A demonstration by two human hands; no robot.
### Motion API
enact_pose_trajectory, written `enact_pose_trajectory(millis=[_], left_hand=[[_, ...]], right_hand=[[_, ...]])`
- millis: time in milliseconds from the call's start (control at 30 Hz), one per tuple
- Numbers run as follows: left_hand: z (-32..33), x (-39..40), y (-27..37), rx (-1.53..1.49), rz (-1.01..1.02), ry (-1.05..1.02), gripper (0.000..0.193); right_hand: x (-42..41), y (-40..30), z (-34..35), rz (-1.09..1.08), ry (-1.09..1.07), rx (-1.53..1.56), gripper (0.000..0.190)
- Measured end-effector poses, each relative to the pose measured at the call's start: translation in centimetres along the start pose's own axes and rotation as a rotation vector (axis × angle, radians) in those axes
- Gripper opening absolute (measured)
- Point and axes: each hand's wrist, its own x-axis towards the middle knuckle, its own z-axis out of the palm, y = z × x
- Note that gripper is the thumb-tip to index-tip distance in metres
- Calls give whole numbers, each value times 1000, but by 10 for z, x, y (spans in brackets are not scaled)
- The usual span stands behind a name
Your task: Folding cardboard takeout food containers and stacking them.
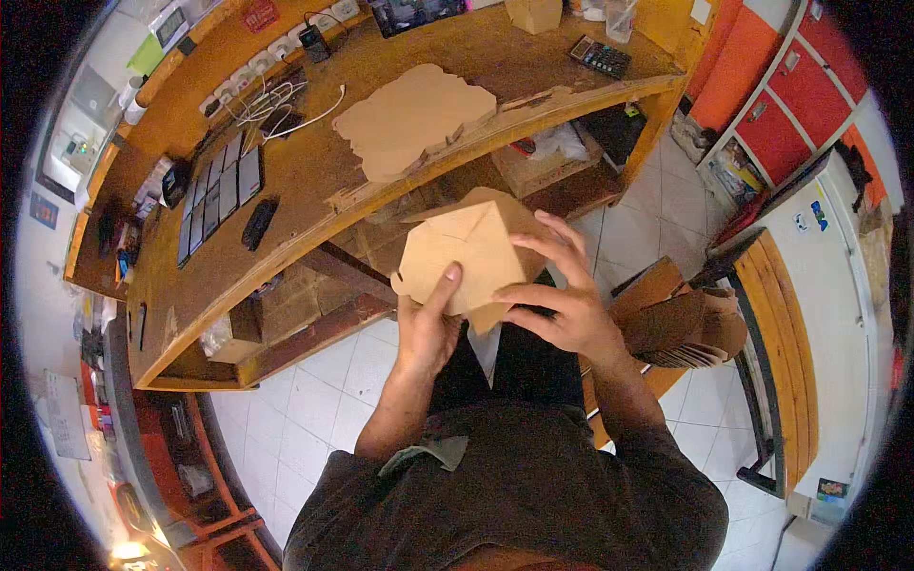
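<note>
A partly folded kraft cardboard box [460,246] is held up in front of me, its creased flat panel facing the camera. My left hand [432,321] grips its lower left part, thumb pressed on the panel and the other fingers hidden behind. My right hand [564,292] has its fingers spread along the box's right side, gripping the side panel and a lower flap. Beyond the box, flat die-cut cardboard blanks [414,121] lie on the wooden desk [307,193], close to its front edge.
Several phones [221,189], a black handheld device [259,223], white cables [275,100] and a calculator [600,56] are on the desk. Below runs a shelf with a cardboard carton [546,168]. Folded cardboard pieces [671,321] stand at my right, near a wooden-slatted bench [778,364].
</note>
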Motion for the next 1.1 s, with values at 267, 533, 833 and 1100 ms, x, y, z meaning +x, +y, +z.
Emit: enact_pose_trajectory(millis=[267,533,833,1100], left_hand=[[-22,-7,30,-190,-254,-341,76],[-6,-1,19,592,119,-183,37],[-8,0,16,466,-7,-252,36],[2,-11,10,205,-69,-214,40]], right_hand=[[-9,6,14,161,219,313,14],[5,-11,3,60,21,29,15],[-3,-6,10,240,200,344,17],[2,16,5,97,168,407,23]])
